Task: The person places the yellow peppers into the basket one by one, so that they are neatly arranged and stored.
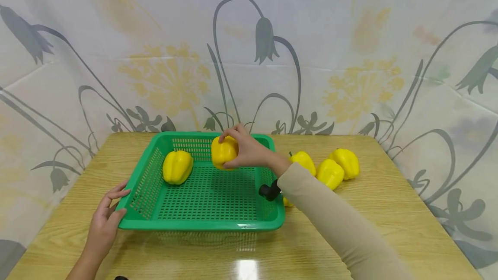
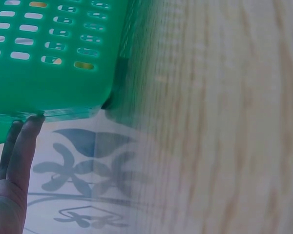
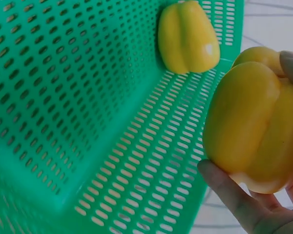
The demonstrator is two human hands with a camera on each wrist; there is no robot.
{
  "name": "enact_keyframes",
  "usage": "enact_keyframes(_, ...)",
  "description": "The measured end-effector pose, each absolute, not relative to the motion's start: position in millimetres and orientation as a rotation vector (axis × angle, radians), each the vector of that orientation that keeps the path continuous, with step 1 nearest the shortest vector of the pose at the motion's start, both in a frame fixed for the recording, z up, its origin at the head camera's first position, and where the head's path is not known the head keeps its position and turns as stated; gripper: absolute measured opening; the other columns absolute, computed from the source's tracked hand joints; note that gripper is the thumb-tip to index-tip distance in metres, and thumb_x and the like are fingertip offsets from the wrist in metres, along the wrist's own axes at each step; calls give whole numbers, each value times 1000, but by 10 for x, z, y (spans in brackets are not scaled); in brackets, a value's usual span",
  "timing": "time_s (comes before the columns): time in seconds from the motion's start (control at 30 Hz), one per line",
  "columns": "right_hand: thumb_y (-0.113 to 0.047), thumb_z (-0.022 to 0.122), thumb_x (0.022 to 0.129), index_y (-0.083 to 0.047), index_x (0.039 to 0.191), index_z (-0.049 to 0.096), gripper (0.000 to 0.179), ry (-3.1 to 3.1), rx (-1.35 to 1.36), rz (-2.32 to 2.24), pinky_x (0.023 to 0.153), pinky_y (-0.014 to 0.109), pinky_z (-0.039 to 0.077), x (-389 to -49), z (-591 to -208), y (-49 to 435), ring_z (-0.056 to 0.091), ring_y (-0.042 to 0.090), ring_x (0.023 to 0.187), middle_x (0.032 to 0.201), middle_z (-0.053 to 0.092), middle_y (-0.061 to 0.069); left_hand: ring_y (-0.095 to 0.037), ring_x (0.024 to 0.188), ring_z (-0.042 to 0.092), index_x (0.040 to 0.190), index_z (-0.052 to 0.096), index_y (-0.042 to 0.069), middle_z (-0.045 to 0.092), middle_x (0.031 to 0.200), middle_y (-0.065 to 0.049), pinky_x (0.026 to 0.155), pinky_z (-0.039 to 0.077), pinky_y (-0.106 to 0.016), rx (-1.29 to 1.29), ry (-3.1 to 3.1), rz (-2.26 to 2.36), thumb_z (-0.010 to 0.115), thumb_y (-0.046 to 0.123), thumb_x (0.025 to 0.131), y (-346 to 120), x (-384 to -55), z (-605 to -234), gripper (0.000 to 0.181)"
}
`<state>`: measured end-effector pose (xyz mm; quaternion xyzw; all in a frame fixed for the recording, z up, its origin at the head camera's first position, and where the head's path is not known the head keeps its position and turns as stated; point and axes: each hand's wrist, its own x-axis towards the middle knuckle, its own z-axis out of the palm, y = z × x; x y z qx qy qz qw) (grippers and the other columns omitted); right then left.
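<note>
My right hand (image 1: pixel 250 149) holds a yellow bell pepper (image 1: pixel 222 154) above the inside of a green plastic basket (image 1: pixel 202 224), near its far side. In the right wrist view, thumb and fingers clasp this bell pepper (image 3: pixel 249 122) from its sides. A second yellow bell pepper (image 1: pixel 177 168) lies in the basket's far left corner. My left hand (image 1: pixel 104 221) is at the basket's left rim, close to the near corner. Nearly straight fingers (image 2: pixel 25 151) touch the rim's edge in the left wrist view.
Several more yellow bell peppers (image 1: pixel 330 174) lie on the wooden table (image 1: pixel 389 224) right of the basket, one partly hidden by the right sleeve (image 1: pixel 334 224). A black wrist-camera piece (image 1: pixel 269 192) sits over the basket's right wall. Behind the table hangs a flower-patterned cloth (image 1: pixel 241 77).
</note>
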<state>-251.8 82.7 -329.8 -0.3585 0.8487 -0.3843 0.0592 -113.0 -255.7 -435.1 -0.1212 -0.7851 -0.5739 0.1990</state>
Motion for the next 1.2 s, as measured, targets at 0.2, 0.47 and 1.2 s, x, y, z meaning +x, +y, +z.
enact_keyframes(0.2,-15,82,70,-13,113,50,54,2570,-1033,-1127,77,29,47,-2584,-3413,657,42,25,101,115,32,10,-5,126,28,120,45,-9,37,138,9,90,27,-11,-308,-2222,-1589,33,-12,91,-2563,-1116,-4333,31)
enact_keyframes(0.47,-19,81,71,-15,120,46,60,2577,-970,-1019,76,28,47,-2640,-3577,469,44,23,99,115,32,9,-6,126,28,119,47,-7,38,138,4,90,27,-11,-344,-2169,-1621,33,-15,90,-2579,-1133,-4378,33)
enact_keyframes(1.2,-12,74,77,-18,125,45,56,2504,-944,-730,80,30,43,-2731,-3817,177,44,19,101,122,40,8,-6,125,30,118,46,-10,38,137,5,89,31,-12,-374,-2165,-1622,32,-17,88,-2576,-1146,-4374,33)
